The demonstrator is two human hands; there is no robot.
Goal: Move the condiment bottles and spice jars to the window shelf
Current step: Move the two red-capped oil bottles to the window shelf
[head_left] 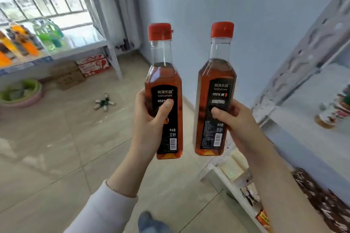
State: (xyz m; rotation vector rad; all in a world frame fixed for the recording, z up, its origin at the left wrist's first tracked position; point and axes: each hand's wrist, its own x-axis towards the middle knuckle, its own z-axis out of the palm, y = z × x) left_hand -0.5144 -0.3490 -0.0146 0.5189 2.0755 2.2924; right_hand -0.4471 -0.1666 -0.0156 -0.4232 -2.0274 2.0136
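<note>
Left grip (151,119) was clamped round one red-capped oil bottle (164,81); right grip (233,119) clamped round the second bottle (216,75). Both were held upright, side by side, above the tiled floor (56,147), well apart from the window shelf (83,42).

Partly hidden under thumb of left hand (149,119): label of left bottle (162,79). Same on right bottle (216,79), under right hand (234,119). Fine print too small to read. Blurred, cut off at left edge: coloured bottles (24,43) on window shelf (85,41). Too small to identify: floor object (104,102).
</note>
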